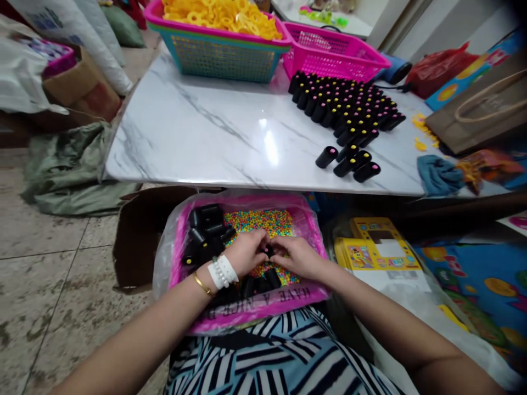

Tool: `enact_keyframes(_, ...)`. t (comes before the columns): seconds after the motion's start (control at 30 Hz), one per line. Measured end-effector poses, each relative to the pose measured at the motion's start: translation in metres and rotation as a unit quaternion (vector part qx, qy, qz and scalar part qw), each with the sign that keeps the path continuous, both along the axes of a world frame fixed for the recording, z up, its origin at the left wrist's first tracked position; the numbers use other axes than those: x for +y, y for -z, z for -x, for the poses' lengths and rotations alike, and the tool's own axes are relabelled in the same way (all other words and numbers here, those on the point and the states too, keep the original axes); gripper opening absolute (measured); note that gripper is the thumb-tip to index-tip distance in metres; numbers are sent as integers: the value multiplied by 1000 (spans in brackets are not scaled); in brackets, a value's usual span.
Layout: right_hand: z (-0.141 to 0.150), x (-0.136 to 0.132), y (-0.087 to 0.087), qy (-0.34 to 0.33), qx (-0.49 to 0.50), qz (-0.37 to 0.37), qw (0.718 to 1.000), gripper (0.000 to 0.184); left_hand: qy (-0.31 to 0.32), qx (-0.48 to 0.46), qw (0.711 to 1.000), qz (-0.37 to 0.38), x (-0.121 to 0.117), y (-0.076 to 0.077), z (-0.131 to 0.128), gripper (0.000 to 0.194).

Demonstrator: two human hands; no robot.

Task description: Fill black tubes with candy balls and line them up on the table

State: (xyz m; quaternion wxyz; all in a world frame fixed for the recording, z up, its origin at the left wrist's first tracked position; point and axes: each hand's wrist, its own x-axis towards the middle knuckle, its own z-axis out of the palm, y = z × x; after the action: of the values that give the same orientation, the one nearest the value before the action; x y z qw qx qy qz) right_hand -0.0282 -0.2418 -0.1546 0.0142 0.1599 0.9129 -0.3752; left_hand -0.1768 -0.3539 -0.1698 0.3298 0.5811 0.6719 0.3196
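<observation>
My left hand [247, 252], with a white band, beads and a gold bangle at the wrist, meets my right hand [295, 257] over a pink basket [316, 219]. Fingers of both hands are closed around a small black cylinder [268, 251], mostly hidden by them; a pinkish dot shows near its top. Beneath lie many small multicoloured beads [267, 219]. Loose black cylinders [208, 222] are heaped at the basket's left side, and more [272, 278] lie just below my hands. A clear plastic bag with printed letters lines the basket.
On the marble-patterned table [185, 137] stand rows of black cylinders [349, 104] with yellow or pink dots on top. Behind are a basket of yellow plastic parts [222, 52] and a pink basket [333, 52]. Yellow printed boxes [374, 247] lie right; an open cardboard box [135, 236] sits left.
</observation>
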Motion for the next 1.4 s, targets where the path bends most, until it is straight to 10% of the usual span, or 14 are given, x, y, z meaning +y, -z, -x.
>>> enact_keyframes(0.17, 3, 7, -1, -5, 10, -2, 1000, 23, -62, -53, 997, -9, -5, -4, 9, 16)
enact_keyframes(0.37, 15, 8, -1, -99, -53, -334, 936, 19, -203, 24, 974, -92, -5, -6, 34, 14)
enact_keyframes(0.47, 15, -2, -1, -187, -83, -357, 911, 15, -215, 18, 973, -78, -5, -5, 41, 15)
enact_keyframes(0.7, 1, 0, -9, -76, 10, -18, 997, 29, -192, 14, 979, -73, -9, -7, 41, 11)
enact_keyframes(0.93, -14, 4, -16, 110, 63, 271, 954, 38, -128, 95, 986, -54, -7, -5, 38, 11)
enact_keyframes(1.2, -13, 2, -48, 76, 185, 4, 980, 32, -169, 156, 962, -150, -10, -3, 34, 12)
enact_keyframes(1.4, -10, 25, -71, 302, 294, -152, 894, 27, -140, 141, 964, -175, -11, 1, 34, 12)
